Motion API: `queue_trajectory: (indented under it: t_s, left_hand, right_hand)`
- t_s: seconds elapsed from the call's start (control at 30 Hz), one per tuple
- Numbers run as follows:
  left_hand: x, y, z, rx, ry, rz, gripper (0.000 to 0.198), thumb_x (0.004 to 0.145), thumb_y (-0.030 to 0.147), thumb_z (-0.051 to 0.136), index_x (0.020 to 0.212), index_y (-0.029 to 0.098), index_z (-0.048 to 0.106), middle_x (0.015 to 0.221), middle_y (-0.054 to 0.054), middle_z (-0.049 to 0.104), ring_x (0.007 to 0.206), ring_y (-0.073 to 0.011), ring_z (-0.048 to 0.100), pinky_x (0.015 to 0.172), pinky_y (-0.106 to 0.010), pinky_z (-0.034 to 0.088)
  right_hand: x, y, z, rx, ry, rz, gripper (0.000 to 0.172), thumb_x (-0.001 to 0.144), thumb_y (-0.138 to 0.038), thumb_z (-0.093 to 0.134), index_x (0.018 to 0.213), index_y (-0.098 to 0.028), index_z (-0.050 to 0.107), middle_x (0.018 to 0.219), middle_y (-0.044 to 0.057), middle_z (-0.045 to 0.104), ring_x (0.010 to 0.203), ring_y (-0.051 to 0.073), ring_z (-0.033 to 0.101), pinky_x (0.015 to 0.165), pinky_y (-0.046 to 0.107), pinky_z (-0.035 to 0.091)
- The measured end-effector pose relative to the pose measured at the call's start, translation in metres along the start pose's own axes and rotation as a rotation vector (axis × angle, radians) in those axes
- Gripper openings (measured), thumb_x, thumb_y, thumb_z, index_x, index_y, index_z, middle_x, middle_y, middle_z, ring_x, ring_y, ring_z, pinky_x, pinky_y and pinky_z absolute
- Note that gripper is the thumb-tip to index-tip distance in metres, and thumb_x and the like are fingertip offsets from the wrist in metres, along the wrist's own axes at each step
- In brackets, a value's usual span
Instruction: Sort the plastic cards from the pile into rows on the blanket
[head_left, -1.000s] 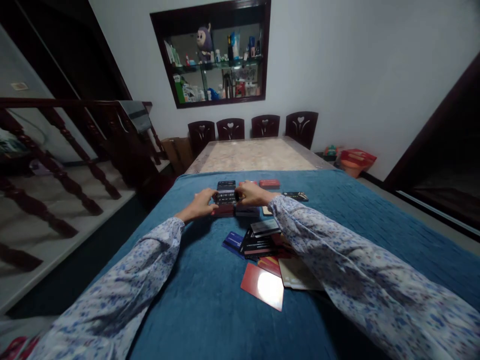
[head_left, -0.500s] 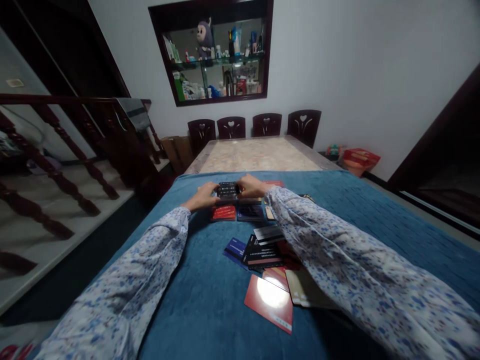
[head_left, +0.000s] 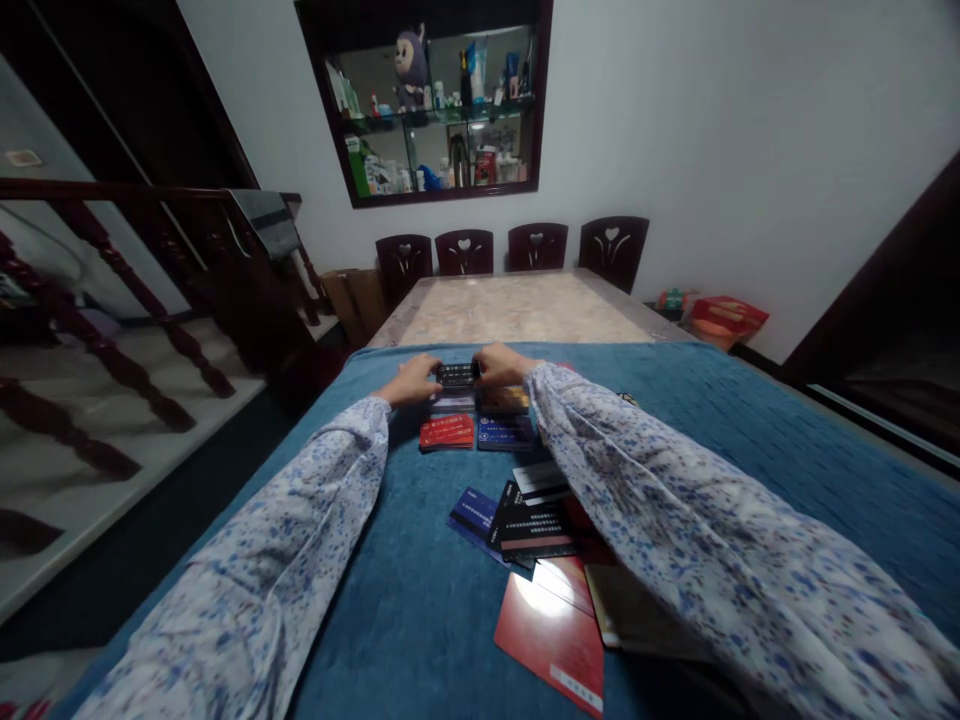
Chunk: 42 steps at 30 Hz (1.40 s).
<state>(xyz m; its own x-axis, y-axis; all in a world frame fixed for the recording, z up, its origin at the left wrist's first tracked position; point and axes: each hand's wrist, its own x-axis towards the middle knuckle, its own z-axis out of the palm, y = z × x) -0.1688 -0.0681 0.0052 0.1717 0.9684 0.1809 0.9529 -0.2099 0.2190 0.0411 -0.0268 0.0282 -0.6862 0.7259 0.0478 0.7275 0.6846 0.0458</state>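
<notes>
A black card [head_left: 457, 375] with white print is gripped at its two short edges, between my left hand [head_left: 412, 379] and my right hand [head_left: 501, 365]. It is at the far row of card stacks on the blue cloth. Just in front of it lie a pale stack [head_left: 453, 402] and a gold-brown stack [head_left: 505, 400]. Closer to me are a red stack [head_left: 448, 432] and a blue stack [head_left: 506, 433]. Whether other cards lie beneath the black one I cannot tell.
Loose cards overlap nearer me: a blue card [head_left: 474, 515], a black card [head_left: 536, 530], a white card [head_left: 538, 481] and a large red card [head_left: 551, 640]. My right sleeve [head_left: 675, 500] covers part of them. Chairs [head_left: 538, 247] stand beyond the table [head_left: 517, 310].
The black card has come down from a raised, tilted pose to lie lower and flatter, still between both hands. The pale and gold-brown stacks show more clearly. The view has shifted slightly.
</notes>
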Motion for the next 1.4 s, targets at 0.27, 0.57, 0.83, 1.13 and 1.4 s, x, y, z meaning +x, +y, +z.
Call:
queue_trajectory:
  t_s: [0.27, 0.57, 0.83, 1.13, 1.4]
  left_hand:
    - [0.021, -0.009, 0.006, 0.071, -0.025, 0.001, 0.041, 0.071, 0.02, 0.065, 0.111, 0.012, 0.072, 0.112, -0.01, 0.071, 0.102, -0.0265, 0.067, 0.094, -0.035, 0.054]
    - [0.035, -0.015, 0.013, 0.068, -0.034, 0.001, 0.047, 0.068, 0.018, 0.063, 0.114, 0.012, 0.073, 0.113, -0.012, 0.07, 0.102, -0.0266, 0.067, 0.094, -0.032, 0.055]
    - [0.044, -0.018, 0.017, 0.061, -0.073, 0.009, 0.046, 0.064, 0.013, 0.061, 0.108, 0.014, 0.075, 0.108, -0.01, 0.075, 0.104, -0.0286, 0.068, 0.095, -0.033, 0.055]
    - [0.046, -0.022, 0.021, -0.001, -0.115, 0.001, 0.038, 0.065, 0.014, 0.06, 0.1, 0.014, 0.075, 0.098, -0.009, 0.077, 0.098, -0.029, 0.071, 0.089, -0.033, 0.057]
    - [0.048, -0.024, 0.02, -0.064, -0.16, 0.013, 0.035, 0.064, 0.017, 0.06, 0.095, 0.014, 0.074, 0.093, -0.008, 0.077, 0.098, -0.0301, 0.07, 0.089, -0.034, 0.057]
  right_hand:
    - [0.025, 0.01, 0.011, -0.014, 0.005, 0.008, 0.039, 0.081, -0.031, 0.07, 0.114, -0.013, 0.078, 0.115, 0.013, 0.076, 0.104, 0.026, 0.069, 0.083, 0.027, 0.051]
    - [0.033, 0.013, 0.012, 0.012, -0.031, 0.078, 0.04, 0.08, -0.034, 0.073, 0.116, -0.018, 0.076, 0.127, 0.012, 0.072, 0.12, 0.03, 0.062, 0.087, 0.029, 0.052]
    - [0.036, 0.012, 0.012, 0.034, -0.087, 0.08, 0.039, 0.081, -0.037, 0.072, 0.115, -0.019, 0.078, 0.121, 0.013, 0.074, 0.114, 0.029, 0.066, 0.088, 0.031, 0.052]
    - [0.047, 0.018, 0.021, 0.032, -0.104, 0.064, 0.039, 0.08, -0.039, 0.071, 0.113, -0.02, 0.079, 0.118, 0.014, 0.075, 0.118, 0.032, 0.064, 0.091, 0.036, 0.053]
    - [0.052, 0.018, 0.025, 0.05, -0.123, 0.1, 0.045, 0.077, -0.043, 0.072, 0.116, -0.02, 0.077, 0.116, 0.014, 0.075, 0.11, 0.031, 0.068, 0.089, 0.036, 0.053]
